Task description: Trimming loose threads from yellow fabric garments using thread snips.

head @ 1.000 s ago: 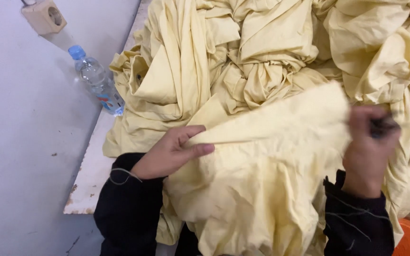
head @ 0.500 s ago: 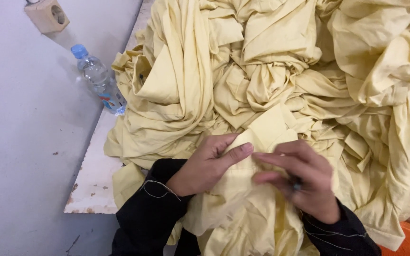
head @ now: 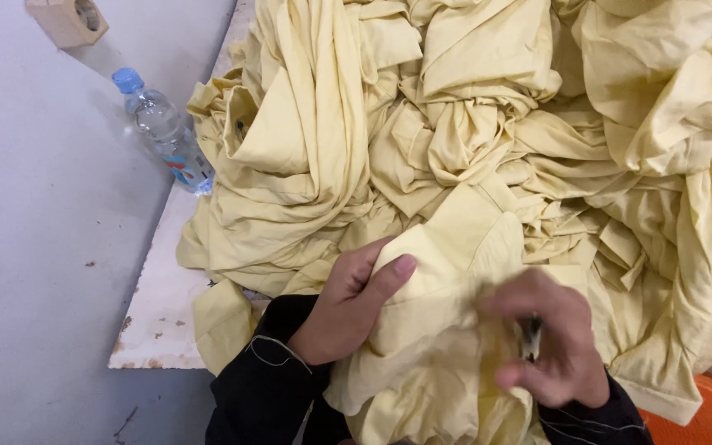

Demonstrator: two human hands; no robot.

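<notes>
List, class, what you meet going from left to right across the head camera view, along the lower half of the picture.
Grey floor → white board edge → left hand on the yellow cloth → right hand, blurred, gripping a small dark tool → orange tub corner.

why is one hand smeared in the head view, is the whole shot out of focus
Head view: only the right hand and the small dark tool it grips are motion-blurred; the left hand, yellow cloth pile and water bottle are sharp. Lighting is soft and even, no glare.

Even soft light, motion-blurred right hand
</notes>
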